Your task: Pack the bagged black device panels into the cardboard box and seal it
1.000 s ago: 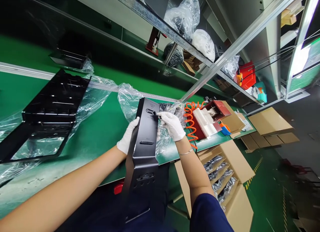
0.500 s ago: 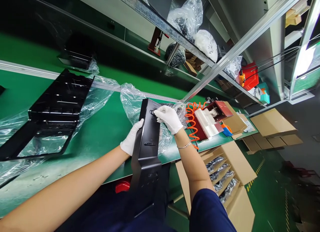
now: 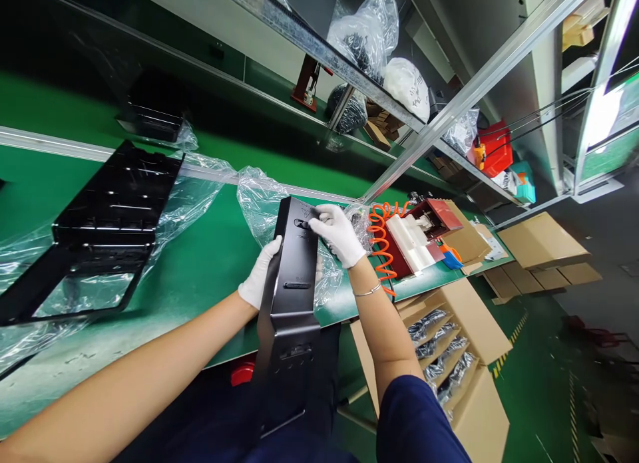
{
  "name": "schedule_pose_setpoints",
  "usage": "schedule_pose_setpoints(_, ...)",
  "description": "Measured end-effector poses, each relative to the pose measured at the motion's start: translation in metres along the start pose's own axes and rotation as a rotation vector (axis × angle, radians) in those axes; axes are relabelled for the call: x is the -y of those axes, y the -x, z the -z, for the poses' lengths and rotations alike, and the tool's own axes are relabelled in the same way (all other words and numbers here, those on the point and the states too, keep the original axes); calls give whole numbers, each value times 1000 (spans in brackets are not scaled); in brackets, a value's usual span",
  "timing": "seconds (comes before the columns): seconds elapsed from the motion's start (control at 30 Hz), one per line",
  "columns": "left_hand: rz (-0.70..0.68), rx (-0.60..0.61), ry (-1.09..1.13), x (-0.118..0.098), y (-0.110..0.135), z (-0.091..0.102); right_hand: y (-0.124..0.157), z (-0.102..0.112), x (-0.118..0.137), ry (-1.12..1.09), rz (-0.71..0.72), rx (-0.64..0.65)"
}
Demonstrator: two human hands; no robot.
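Note:
A long, bent black metal panel (image 3: 292,267) with slots and small printed marks is held upright in front of my body. My left hand (image 3: 260,277), in a white glove, is closed around its left edge, some fingers hidden behind it. Beside the upper slot, my gloved right hand (image 3: 339,233) has its fingers pinched together; what they hold, if anything, is too small to make out. Another black metal part (image 3: 112,203) with a frame-like opening lies on clear plastic wrap at the left.
Clear plastic film (image 3: 257,193) lies behind the panel on the green bench (image 3: 200,250). To the right are an orange coiled hose (image 3: 379,240) and a red-and-white device (image 3: 412,243). Below stands an open carton (image 3: 474,323) with wrapped black parts. A metal shelf post (image 3: 479,97) slants overhead.
My right fingertips have shifted slightly right, showing more of the upper slot. The panel has moved a little left in view and my left hand still grips it.

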State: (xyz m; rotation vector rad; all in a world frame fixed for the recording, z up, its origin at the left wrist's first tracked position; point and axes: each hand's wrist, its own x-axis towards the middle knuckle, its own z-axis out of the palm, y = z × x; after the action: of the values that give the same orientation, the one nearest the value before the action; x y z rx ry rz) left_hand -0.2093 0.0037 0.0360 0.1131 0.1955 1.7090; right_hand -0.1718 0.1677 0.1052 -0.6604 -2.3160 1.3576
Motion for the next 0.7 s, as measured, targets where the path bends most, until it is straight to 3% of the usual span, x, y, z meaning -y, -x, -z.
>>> schedule_pose_setpoints(0.07,5,-4,-6,-1,1,-1,2,-1,-1,-128,-43,-88)
schedule_pose_setpoints(0.23,12,-25,-21,1,2,3,9,-16,-1,-367,-43,186)
schedule_pose_setpoints(0.3,13,-48,-27,2,2,4,10,-22,-2,-420,-55,191)
schedule_pose_setpoints(0.47,-48,-82,-26,3,3,6,8,-28,-5,-458,-111,125)
schedule_pose_setpoints(0.7,-59,-97,-51,-2,6,7,12,-25,0,-335,-62,117)
